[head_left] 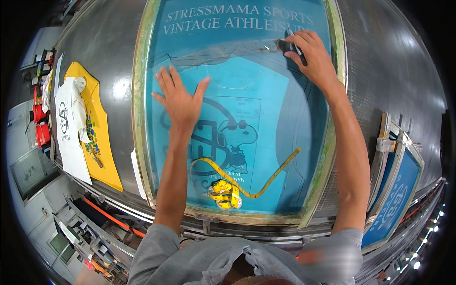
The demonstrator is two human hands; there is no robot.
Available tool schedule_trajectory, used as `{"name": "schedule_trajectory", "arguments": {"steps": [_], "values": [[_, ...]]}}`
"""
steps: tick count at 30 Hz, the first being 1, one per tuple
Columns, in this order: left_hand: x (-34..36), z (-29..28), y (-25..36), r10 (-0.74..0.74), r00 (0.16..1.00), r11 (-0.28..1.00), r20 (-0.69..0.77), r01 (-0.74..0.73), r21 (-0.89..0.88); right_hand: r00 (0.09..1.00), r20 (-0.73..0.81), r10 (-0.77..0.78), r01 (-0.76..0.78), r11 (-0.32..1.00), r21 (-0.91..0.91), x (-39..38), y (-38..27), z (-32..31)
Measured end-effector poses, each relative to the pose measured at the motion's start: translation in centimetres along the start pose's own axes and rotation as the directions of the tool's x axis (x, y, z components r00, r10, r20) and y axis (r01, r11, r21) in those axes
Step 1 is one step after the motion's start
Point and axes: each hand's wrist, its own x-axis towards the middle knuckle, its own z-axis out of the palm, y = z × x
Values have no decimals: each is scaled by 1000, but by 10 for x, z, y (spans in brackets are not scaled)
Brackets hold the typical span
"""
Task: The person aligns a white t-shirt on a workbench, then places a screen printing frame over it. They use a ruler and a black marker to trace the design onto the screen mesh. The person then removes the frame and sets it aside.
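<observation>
A large screen-printing frame [338, 52] with blue-green mesh [270, 111] lies before me. Its mesh bears pale lettering at the far end and a cartoon dog design [240, 137] nearer me. My left hand [183, 102] rests on the mesh with fingers spread, holding nothing. At the far right of the mesh, my right hand [308, 54] grips a slim black pen-like tool [300, 53]; its exact kind is not clear. A dark smudge shows beside its fingers. Close to me on the mesh lies a bunched yellow tape measure [223, 192], one end stretching right.
Left of the frame, a white printed shirt piece [70, 128] lies over a yellow one [102, 142] on the dark table [118, 71]. Smaller screen frames [396, 185] lean at the right edge. Red containers [42, 124] stand far left.
</observation>
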Motion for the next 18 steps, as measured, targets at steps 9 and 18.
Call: {"name": "schedule_trajectory", "arguments": {"steps": [9,18], "values": [[54,18,12,23,999,998,-48,-20,63,993,-10,120,-119,993,23,-29,-32,-10],[24,11,30,52,998,998,30,-51,-29,899,-228,374,-389,921,-23,-102,-117,10]]}}
